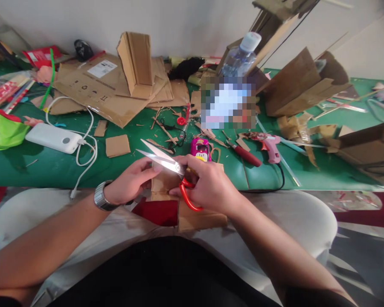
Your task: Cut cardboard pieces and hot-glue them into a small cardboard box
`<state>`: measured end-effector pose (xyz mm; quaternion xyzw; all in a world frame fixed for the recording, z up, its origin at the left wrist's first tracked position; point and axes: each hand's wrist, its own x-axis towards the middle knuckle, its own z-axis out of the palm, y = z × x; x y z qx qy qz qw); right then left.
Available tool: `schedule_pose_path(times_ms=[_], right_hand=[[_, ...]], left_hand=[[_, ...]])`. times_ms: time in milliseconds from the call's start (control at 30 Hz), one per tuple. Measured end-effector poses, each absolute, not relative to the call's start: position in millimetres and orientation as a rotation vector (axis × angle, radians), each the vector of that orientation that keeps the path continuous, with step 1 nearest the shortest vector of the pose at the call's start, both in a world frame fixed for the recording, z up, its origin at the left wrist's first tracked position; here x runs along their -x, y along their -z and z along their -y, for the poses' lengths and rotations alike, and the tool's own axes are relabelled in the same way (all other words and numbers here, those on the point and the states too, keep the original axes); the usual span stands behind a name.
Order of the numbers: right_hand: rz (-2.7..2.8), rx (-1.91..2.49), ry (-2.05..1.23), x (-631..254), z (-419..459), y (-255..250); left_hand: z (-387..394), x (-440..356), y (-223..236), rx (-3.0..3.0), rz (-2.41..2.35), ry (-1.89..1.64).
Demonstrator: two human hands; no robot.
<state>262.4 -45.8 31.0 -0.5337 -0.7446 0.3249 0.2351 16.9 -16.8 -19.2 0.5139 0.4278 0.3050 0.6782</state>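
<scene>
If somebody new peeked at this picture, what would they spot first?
Probably the red-handled scissors, slightly open, in the right hand near the middle. Just beyond that hand, a bright pink thing sits on the green table. Over on the left, a white power bank stands out.

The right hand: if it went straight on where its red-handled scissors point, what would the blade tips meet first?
Probably the flat, squarish brown cardboard piece, though the metal blades could pass above; depth is unclear.
</scene>
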Motion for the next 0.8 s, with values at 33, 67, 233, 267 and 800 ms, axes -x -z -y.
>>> schedule_pose_path(times_ms=[33, 67, 233, 267, 800], right_hand=[[2.022, 1.47, -0.897, -263.9, 45.4, -31.7], [2.002, 1.472, -0.902, -265.5, 45.0, -32.2], [1.942, 1.488, -0.918, -271.2, 45.9, -35.5], [1.939, 1.493, -0.919, -272.0, 46.5, -36.2], [1.923, 1.418, -0.866, -277.7, 44.9, -34.8]], left_hand=[[16.2, -15.5, 18.4, -1.113, -0.911, -0.678], [15.5, -14.3, 17.0, -1.077, -0.854, -0.667], [12.3, -11.1, 9.8, -1.124, -0.673, -0.632], [12.0, -11.1, 9.2, -1.14, -0.664, -0.635], [15.2, -15.3, 8.5, -1.065, -0.728, -0.712]])
